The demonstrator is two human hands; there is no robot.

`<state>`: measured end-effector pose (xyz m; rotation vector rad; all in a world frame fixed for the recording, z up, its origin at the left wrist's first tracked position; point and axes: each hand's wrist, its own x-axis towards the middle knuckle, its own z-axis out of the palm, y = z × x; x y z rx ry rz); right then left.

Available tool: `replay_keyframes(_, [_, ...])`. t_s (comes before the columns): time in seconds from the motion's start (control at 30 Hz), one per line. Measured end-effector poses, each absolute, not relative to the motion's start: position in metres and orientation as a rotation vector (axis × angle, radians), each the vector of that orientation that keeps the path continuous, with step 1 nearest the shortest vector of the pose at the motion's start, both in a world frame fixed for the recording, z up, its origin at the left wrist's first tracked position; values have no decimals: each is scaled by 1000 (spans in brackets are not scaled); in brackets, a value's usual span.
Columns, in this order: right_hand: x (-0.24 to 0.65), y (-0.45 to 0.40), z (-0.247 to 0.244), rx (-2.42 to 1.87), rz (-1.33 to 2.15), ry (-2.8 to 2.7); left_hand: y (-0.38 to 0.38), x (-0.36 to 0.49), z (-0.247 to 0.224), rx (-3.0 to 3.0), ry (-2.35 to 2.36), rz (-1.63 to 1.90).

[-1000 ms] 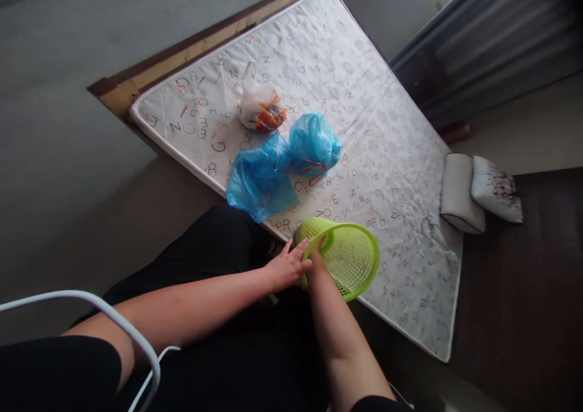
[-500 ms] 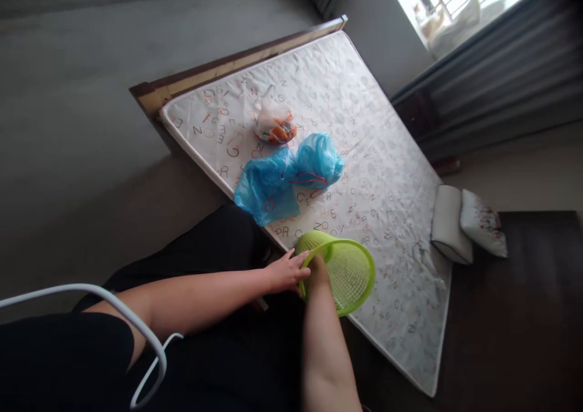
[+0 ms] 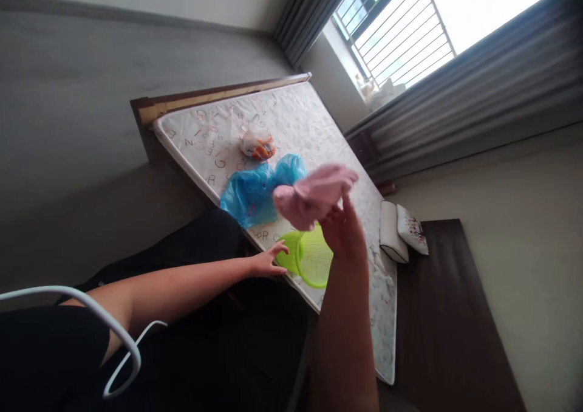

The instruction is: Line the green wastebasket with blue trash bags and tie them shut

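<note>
A bunched pink cloth [image 3: 316, 194] is pinched in the fingers of my right hand [image 3: 345, 230], raised above the mattress. Its exact kind is not clear. Below it, a lime-green mesh basket [image 3: 314, 260] lies tipped on its side by the mattress edge, its mouth partly hidden behind my right hand. My left hand [image 3: 268, 261] is at the basket's closed end, with thumb and fingers apart and the fingertips at its surface. Beyond the basket, blue plastic bags [image 3: 250, 193] lie on the mattress, partly covered by the pink cloth.
The letter-printed mattress [image 3: 218, 129] rests on a wooden bed frame [image 3: 218, 95]. A clear bag with orange parts [image 3: 257, 146] lies farther back. Two cushions [image 3: 394, 233] are at the right beside a dark wooden surface [image 3: 446, 290]. A white cable-like loop [image 3: 98, 309] crosses the lower left.
My right hand has come out of the basket and risen with the pink cloth. My left hand has loosened from the rim, its fingers now spread. The view has tilted up toward the window.
</note>
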<state>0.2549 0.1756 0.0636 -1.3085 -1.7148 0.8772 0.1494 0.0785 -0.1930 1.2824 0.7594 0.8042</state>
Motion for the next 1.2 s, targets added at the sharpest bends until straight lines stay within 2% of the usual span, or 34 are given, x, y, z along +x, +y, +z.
replay_keyframes(0.1, [227,178,100,-1250,894,-1562,94,132,-179,947,878,831])
replay_keyframes(0.2, [213,141,97,-1315,761,-1594,114,121,-174,832,1030,838])
replay_keyframes(0.3, [226,78,47,-1496,843,-1852,132,116,-179,756,1206,854])
replay_keyframes(0.37, [250,27,1,-1656,1000,-1786,142,112,-186,756,1318,877])
replay_keyframes(0.53, [328,-109,-82,-1875,1050,-989,167,97,-193,935,1458,964])
replay_keyframes(0.7, [371,-196,-104,-1770,862,-408,182,90,-181,963,1490,956])
replay_keyframes(0.8, [378,-204,-106,-1633,808,-162,177,94,-176,939,1453,960])
replay_keyframes(0.93, [365,-183,-108,-1402,913,94,162,100,-163,913,1375,1007])
replay_keyframes(1.07, [329,-146,-108,-1332,1102,31,131,79,-138,912,1193,1066])
replay_keyframes(1.2, [285,-104,-101,-1332,1288,-205,92,16,-97,1035,910,935])
